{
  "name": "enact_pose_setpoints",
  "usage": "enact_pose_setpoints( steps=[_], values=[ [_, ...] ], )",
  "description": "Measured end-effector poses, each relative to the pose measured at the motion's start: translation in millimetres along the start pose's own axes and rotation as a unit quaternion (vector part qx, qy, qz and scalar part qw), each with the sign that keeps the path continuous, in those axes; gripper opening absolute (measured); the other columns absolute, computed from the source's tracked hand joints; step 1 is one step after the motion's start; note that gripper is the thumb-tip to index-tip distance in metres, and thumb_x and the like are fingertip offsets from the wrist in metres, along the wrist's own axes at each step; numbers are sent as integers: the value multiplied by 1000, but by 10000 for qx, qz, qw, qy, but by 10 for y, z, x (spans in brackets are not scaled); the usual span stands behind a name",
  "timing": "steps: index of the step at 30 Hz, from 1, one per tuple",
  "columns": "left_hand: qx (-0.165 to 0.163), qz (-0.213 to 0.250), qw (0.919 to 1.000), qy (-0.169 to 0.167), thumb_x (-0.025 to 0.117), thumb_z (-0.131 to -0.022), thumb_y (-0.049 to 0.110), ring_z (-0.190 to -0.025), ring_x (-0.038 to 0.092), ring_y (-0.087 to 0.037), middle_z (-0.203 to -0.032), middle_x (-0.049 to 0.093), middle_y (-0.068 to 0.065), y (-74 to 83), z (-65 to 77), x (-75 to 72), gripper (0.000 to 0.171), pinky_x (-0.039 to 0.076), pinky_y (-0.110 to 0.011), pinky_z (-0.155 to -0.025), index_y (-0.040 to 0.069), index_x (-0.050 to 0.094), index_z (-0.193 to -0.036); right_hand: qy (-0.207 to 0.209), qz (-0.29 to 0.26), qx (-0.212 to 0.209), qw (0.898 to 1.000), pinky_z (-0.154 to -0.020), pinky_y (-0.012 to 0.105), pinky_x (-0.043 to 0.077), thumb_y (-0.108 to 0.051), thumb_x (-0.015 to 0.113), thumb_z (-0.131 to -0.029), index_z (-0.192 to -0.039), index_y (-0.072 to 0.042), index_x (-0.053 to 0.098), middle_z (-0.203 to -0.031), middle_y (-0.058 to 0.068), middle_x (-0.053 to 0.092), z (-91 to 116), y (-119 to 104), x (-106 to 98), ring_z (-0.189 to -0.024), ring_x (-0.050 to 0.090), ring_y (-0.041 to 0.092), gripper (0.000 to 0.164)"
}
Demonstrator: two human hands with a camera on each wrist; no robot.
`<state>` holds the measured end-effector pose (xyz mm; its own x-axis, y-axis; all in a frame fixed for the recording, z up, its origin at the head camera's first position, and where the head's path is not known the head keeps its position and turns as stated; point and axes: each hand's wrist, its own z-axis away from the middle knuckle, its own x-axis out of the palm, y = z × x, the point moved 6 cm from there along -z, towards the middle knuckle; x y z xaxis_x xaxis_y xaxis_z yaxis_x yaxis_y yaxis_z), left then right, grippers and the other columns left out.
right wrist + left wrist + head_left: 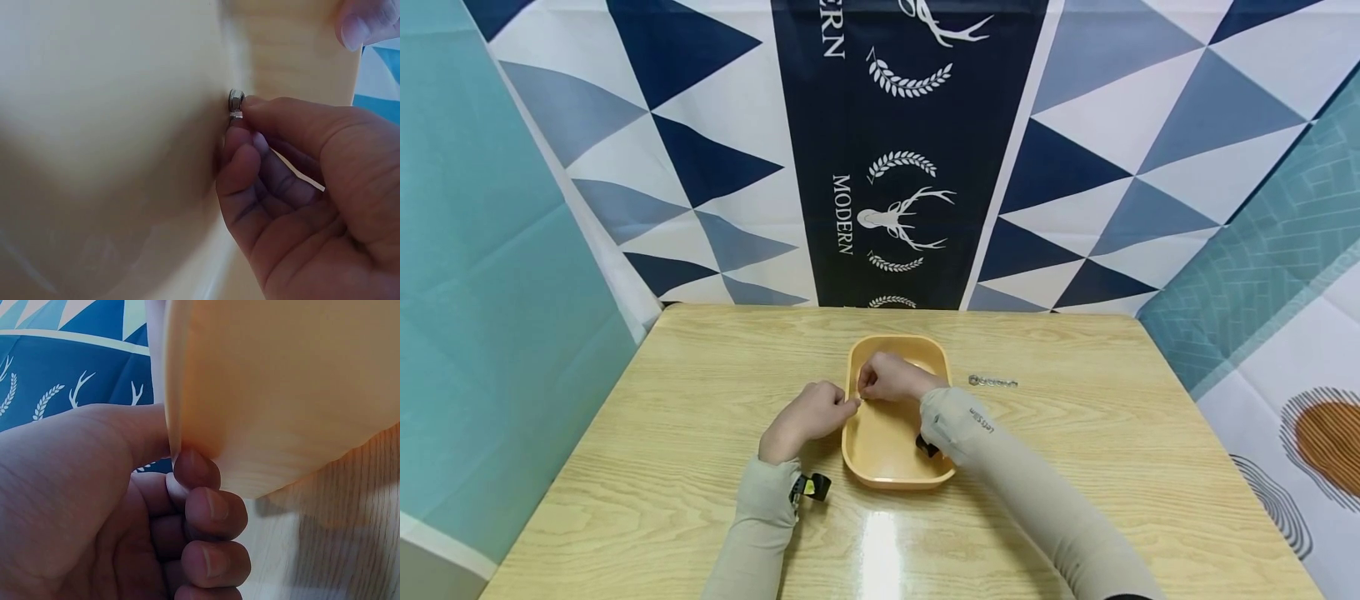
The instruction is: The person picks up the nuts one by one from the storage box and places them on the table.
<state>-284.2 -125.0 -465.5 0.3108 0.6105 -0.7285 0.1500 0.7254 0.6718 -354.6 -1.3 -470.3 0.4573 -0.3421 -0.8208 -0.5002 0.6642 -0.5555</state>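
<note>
A yellow plastic tray (887,481) with rounded corners stands on the table. My left hand (808,414) is at its left side. In the left wrist view the thumb and curled index finger pinch the tray's thin rim (177,381), with the other fingers curled below. My right hand (891,379) reaches down inside the tray near the left wall. Between its thumb and fingertips it pinches a small shiny metal nut (235,100), close to the corner of floor and wall. Another bit of metal shows just under the nut, partly hidden by the fingers.
Right of the tray, a short row of small silvery metal pieces (992,382) lies on the wooden table (730,367). A patterned cloth (910,167) hangs behind the table's back edge. Dark wrist mounts (811,486) sit on both sleeves.
</note>
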Motion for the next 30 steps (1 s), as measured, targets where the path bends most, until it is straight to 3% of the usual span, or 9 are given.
enact_pose_setpoints(
  steps=[11, 18, 30],
  values=[
    [38, 20, 10000, 0, 57, -101, 31, -47, 36, -9, -53, 41, 6, 17, 7, 2, 47, 29, -24, -49, 18, 45, -57, 230, 287, 27, 9993, -69, 17, 48, 1, 73, -84, -86, -4, 76, -80, 1, 73, 12, 23, -40, -71, 56, 5, 7],
    [17, 17, 10000, 33, 58, -101, 31, -47, 35, -10, -53, 39, 6, 16, 10, 0, 48, 29, -24, -49, 18, 44, -57, 286, 285, 338, 9986, -67, 18, 48, 0, 75, -83, -85, -4, 77, -78, 0, 72, 31, 35, -44, -69, 56, 6, 5],
    [-35, 114, 9999, -17, 58, -102, 31, -48, 36, -10, -54, 41, 5, 1, -12, 12, 47, 30, -25, -50, 17, 46, -58, 207, 236, 529, 9981, -59, 18, 45, -1, 71, -87, -81, -7, 74, -74, -2, 68, 87, 76, -51, -64, 55, 7, 9]
  ],
)
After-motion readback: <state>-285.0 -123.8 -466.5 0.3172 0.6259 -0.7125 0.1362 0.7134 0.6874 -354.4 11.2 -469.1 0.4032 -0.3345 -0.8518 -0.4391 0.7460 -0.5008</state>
